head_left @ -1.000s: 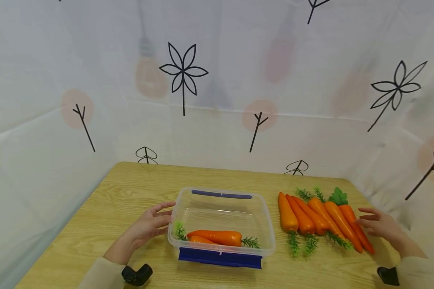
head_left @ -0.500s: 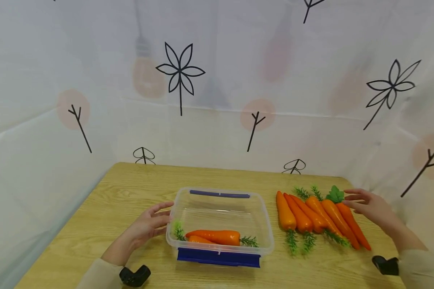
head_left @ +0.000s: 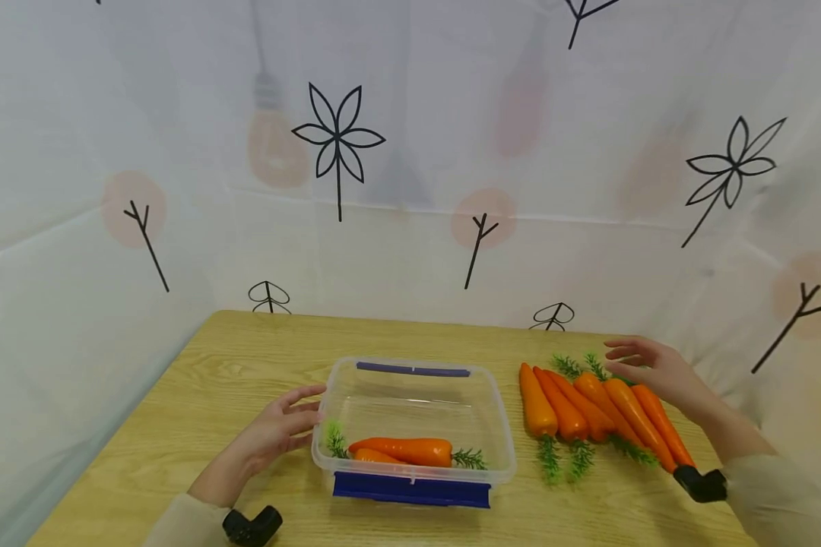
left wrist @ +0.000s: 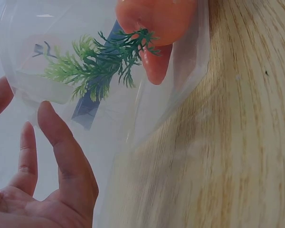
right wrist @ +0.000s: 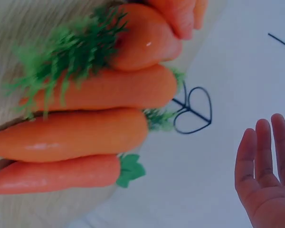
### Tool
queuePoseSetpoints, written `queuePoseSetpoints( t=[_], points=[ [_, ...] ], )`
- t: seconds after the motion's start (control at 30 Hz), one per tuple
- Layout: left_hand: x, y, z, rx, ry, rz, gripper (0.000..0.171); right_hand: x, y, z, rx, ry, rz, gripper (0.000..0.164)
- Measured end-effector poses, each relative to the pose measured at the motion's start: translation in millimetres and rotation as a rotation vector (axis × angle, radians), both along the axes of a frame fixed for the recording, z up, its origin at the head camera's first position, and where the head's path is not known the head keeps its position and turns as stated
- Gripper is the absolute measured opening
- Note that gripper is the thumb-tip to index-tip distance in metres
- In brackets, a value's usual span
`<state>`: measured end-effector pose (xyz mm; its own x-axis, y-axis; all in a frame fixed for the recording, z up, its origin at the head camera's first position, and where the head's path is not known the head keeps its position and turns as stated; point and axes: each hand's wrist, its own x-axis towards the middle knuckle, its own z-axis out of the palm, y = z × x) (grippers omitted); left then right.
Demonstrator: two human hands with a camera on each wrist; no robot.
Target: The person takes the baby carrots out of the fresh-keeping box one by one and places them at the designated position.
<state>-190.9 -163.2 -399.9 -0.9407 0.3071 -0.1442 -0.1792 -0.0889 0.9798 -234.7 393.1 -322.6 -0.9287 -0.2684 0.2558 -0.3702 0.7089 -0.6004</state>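
Observation:
A clear plastic container (head_left: 410, 414) with blue latches stands in the middle of the table. Inside it, along the near wall, lie orange carrots (head_left: 417, 450) with green tops. My left hand (head_left: 274, 433) is at the container's left side, fingers loosely spread and fingertips right at its wall. To the right, several carrots (head_left: 598, 406) lie side by side in a row, their leafy tops pointing both ways. Over the far right end of this row is my right hand (head_left: 657, 372), fingers extended and nothing in them. It partly covers the flat green leaf (right wrist: 131, 170) of the outermost carrot.
The wooden table (head_left: 246, 357) ends at a white patterned cloth (head_left: 410, 258) hanging behind and at both sides. A blue latch flap (head_left: 410, 490) sticks out from the container's near side.
My right hand has moved from beside the rightmost carrot up and leftward over the far leafy ends. The left hand stays at the container, and the carrots lie as before.

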Motion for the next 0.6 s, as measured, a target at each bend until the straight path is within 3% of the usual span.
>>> queuePoseSetpoints(
  t=[0.3, 0.47, 0.6],
  points=[
    [0.6, 0.2, 0.8, 0.005, 0.002, -0.006, 0.065, -3.9, -31.8, 13.5, 0.038, -0.017, 0.052, 0.041],
    [0.7, -0.9, -0.8, 0.005, 0.007, -0.009, 0.064, -3.0, -48.8, 19.9, 0.089, -0.057, 0.035, 0.044],
    [0.2, -0.8, -1.1, 0.002, 0.006, -0.010, 0.063, -4.3, -62.1, 21.6, 0.051, -0.082, 0.079, 0.040]
  ],
)
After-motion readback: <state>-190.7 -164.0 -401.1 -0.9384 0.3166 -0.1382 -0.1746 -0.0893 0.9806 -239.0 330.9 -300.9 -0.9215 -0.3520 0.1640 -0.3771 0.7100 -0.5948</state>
